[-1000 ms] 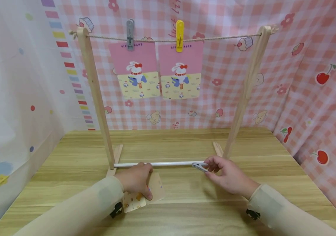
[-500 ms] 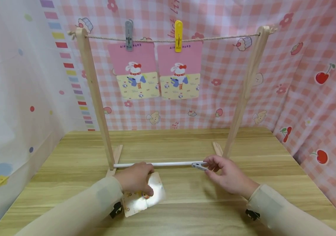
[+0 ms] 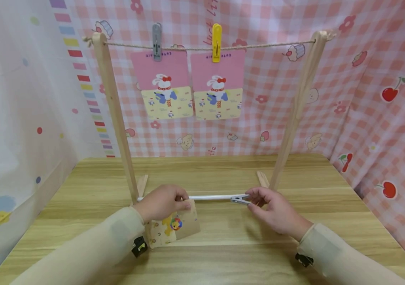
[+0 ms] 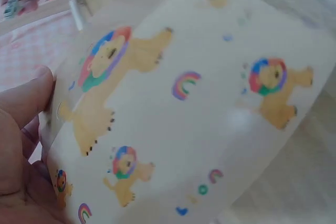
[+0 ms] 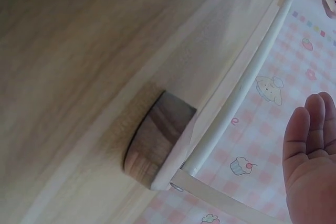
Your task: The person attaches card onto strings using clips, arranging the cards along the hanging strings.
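Left hand (image 3: 165, 204): thumb and fingers closed together on the upper edge of a lion card (image 3: 187, 227), gripping it; the card is tilted in front of the left post (image 3: 115, 111), tan on one part and cream on the other, printed with lions in coloured manes and small rainbows; whether its lower edge touches the table (image 3: 224, 261) cannot be told.

Right hand (image 3: 275, 211): thumb and forefinger slightly parted, pinching the handle end of a loose clip (image 3: 239, 199), grey, its nose pointing left, near the right post (image 3: 295, 111); the right-wrist view shows part of this hand, without the clip.

Rack: two wooden posts on wooden feet; a white rod (image 3: 209, 197) between them low down, partly hidden by the left hand; a rope (image 3: 270, 45) between their tops, knotted at the outer sides.

On the rope: a grey clip (image 3: 157, 41), holding one pink-and-yellow card (image 3: 170, 75); a yellow clip (image 3: 216, 43), holding a matching card (image 3: 202, 77) just beside it, both with a white figure in a red bow, lettering upside down.

Behind: pink checked cloth (image 3: 270, 107).
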Demonstrator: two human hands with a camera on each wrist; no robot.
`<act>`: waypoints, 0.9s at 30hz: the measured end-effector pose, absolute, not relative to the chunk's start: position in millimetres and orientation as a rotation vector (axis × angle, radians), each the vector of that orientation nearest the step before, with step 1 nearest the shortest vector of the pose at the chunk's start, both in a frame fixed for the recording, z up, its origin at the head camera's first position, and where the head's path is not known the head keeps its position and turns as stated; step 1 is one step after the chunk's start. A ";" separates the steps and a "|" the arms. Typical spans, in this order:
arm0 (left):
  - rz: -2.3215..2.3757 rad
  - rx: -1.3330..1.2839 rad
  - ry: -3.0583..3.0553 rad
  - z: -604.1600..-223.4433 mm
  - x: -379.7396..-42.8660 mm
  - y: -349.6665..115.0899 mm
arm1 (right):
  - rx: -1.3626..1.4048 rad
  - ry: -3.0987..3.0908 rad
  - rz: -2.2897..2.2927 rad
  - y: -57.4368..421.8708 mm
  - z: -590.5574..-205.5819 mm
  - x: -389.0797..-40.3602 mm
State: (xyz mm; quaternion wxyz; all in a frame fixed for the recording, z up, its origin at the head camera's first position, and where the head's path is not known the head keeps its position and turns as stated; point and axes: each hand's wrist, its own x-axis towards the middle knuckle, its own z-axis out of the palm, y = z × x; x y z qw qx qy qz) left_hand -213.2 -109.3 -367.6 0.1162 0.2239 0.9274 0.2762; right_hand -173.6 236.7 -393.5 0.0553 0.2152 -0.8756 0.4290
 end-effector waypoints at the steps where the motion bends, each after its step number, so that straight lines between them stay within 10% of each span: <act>1: 0.828 0.652 2.708 -364.9 -213.0 -109.1 | 0.652 -2.653 1.308 236.5 -393.4 -173.5; 27: 1.075 0.781 2.796 -317.7 -205.8 -98.8 | 0.638 -2.459 1.380 232.5 -386.4 -172.0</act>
